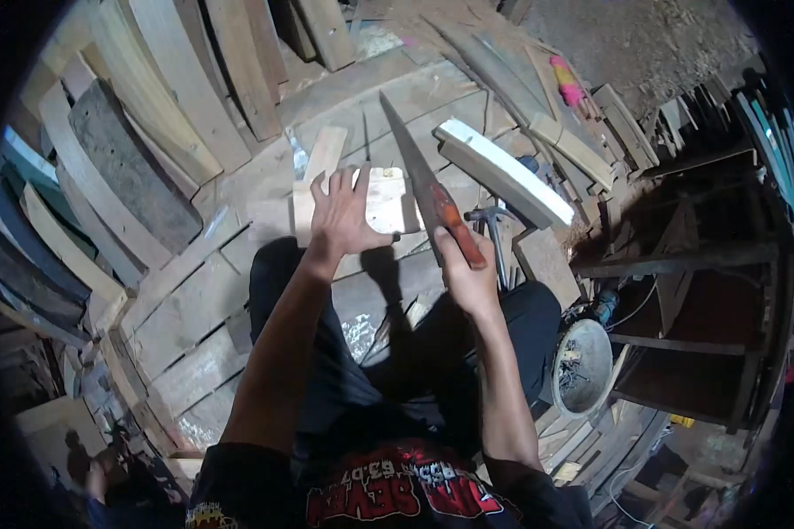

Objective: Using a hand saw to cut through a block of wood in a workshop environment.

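Note:
My right hand (470, 275) grips the reddish-brown wooden handle of a handsaw (412, 157). Its long blade slants away to the upper left, beside the right end of a short pale board (388, 196). Whether the teeth touch the wood, I cannot tell. Fingers spread, my left hand (344, 213) presses on that board from above. Behind my left fingers lies a narrower piece of wood (328, 148). A claw hammer (493, 231) rests just right of the saw handle, partly hidden by my right hand.
A thick beam with a white top (507, 172) lies to the right. Planks (172, 84) lean along the left and back. A bucket of nails (582, 366) stands by my right knee, near dark wooden shelves (688, 256). Slats (194, 309) form the platform under me.

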The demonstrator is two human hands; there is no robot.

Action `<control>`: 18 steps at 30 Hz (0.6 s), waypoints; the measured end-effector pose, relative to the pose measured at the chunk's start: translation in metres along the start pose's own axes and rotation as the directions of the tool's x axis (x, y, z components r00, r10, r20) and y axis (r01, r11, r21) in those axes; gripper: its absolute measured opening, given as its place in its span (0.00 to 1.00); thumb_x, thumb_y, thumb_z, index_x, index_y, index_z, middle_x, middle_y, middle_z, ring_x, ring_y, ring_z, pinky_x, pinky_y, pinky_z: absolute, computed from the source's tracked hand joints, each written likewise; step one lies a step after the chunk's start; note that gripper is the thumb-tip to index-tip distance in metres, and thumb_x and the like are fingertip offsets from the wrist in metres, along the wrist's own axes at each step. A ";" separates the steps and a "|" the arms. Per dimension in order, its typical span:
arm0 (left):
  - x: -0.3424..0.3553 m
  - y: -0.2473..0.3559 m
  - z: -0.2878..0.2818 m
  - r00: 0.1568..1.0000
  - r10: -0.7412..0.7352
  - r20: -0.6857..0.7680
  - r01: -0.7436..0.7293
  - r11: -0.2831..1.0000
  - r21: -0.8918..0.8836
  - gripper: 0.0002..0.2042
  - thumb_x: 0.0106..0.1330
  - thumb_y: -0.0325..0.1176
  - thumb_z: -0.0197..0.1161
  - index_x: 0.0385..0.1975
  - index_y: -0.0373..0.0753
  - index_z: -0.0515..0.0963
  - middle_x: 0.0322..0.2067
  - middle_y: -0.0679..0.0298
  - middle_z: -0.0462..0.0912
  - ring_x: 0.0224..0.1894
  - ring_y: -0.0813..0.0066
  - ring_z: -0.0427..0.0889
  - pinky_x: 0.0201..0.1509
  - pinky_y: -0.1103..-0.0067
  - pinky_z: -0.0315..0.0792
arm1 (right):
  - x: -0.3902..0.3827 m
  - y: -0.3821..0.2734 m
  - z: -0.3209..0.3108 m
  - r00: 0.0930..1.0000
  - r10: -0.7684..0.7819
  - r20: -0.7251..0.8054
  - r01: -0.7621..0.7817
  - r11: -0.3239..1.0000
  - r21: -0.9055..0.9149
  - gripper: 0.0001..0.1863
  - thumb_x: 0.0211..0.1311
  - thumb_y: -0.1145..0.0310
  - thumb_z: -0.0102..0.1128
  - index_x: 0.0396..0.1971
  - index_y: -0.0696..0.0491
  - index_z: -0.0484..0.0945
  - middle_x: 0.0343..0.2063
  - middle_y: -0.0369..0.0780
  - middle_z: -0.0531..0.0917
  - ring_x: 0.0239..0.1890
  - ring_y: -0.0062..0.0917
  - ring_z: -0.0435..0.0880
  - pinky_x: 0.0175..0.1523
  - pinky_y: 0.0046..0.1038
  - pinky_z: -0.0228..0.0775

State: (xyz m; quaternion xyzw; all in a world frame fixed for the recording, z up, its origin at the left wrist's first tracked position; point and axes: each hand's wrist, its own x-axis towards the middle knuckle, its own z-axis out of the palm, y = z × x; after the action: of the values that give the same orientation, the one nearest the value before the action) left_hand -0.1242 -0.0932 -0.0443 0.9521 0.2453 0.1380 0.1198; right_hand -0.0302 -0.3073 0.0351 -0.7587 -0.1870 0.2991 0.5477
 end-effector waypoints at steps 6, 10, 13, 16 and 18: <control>0.011 0.003 -0.003 0.990 -0.071 0.123 0.064 0.996 0.060 0.66 0.32 0.68 0.80 0.75 0.36 0.66 0.65 0.48 0.71 0.73 0.53 0.65 0.78 0.47 0.49 | -0.103 -0.019 -0.022 0.992 0.097 -0.083 -0.089 0.992 0.088 0.15 0.76 0.65 0.64 0.27 0.54 0.76 0.17 0.26 0.71 0.21 0.10 0.67 0.25 0.21 0.55; 0.006 0.004 0.001 0.991 -0.037 0.131 0.039 0.999 -0.017 0.65 0.33 0.68 0.80 0.75 0.36 0.65 0.65 0.48 0.70 0.73 0.53 0.64 0.77 0.45 0.48 | -0.064 -0.014 -0.006 0.994 0.071 -0.077 -0.060 0.989 0.136 0.15 0.76 0.64 0.65 0.28 0.54 0.77 0.17 0.25 0.70 0.19 0.09 0.65 0.24 0.23 0.53; 0.008 0.002 0.004 0.993 -0.070 0.097 0.064 0.996 0.063 0.67 0.35 0.70 0.79 0.77 0.34 0.63 0.65 0.51 0.71 0.71 0.57 0.66 0.77 0.49 0.47 | -0.010 0.005 -0.001 0.998 0.035 -0.053 -0.030 0.996 0.090 0.15 0.76 0.64 0.64 0.29 0.56 0.78 0.19 0.26 0.69 0.24 0.13 0.65 0.29 0.25 0.57; 0.008 -0.002 0.003 0.984 -0.107 0.142 0.103 0.994 0.034 0.65 0.33 0.68 0.80 0.74 0.36 0.66 0.67 0.46 0.69 0.73 0.50 0.65 0.77 0.45 0.48 | -0.067 0.005 -0.009 0.998 -0.043 -0.042 0.044 0.999 0.012 0.12 0.75 0.66 0.64 0.32 0.57 0.80 0.19 0.27 0.71 0.24 0.12 0.66 0.29 0.23 0.57; 0.005 -0.002 0.009 0.995 -0.080 0.058 0.080 0.997 0.017 0.65 0.32 0.67 0.81 0.74 0.36 0.66 0.66 0.47 0.70 0.73 0.51 0.65 0.77 0.45 0.48 | -0.124 -0.012 -0.032 0.998 0.049 -0.048 -0.049 0.999 -0.002 0.10 0.74 0.67 0.64 0.35 0.59 0.81 0.20 0.28 0.73 0.24 0.11 0.67 0.29 0.22 0.58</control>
State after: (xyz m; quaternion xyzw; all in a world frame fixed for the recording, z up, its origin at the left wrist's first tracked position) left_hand -0.1177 -0.0905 -0.0520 0.9460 0.2806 0.1031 0.1253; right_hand -0.1021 -0.4019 0.0841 -0.7709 -0.1555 0.2937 0.5435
